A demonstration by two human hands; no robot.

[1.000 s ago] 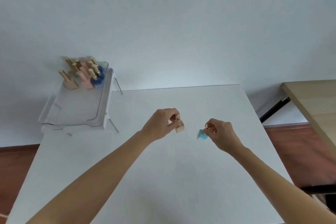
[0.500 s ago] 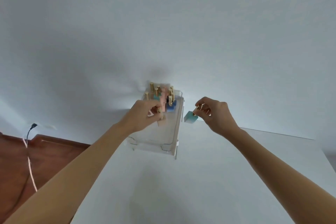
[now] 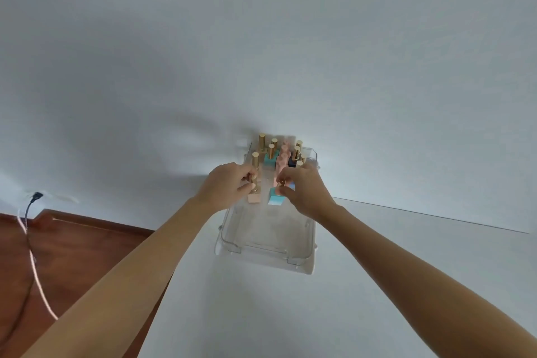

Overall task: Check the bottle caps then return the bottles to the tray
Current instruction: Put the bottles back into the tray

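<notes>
Both hands are over the clear tray (image 3: 266, 250): the left hand (image 3: 225, 187) pinches the gold cap of a pale pink bottle (image 3: 253, 197), and the right hand (image 3: 302, 187) pinches the gold cap of a turquoise bottle (image 3: 275, 199). The two bottles hang upright side by side, just apart, above the tray's middle; whether their bases touch its floor cannot be told. The tray sits at the left edge of a white table (image 3: 348, 285), pushed up near a plain pale wall (image 3: 261, 38). Left of the table lies a reddish wooden floor (image 3: 72, 241) with a dark cable (image 3: 27, 235) and a pink cord (image 3: 37, 276) trailing across it from a plug (image 3: 35, 196) at the wall's foot. At the tray's far end stands a cluster of other bottles (image 3: 279, 154), partly hidden behind the knuckles and crowding each other: about seven gold caps show, along with one more turquoise body, a pink one and a dark blue one. The exact number in the cluster cannot be told.
</notes>
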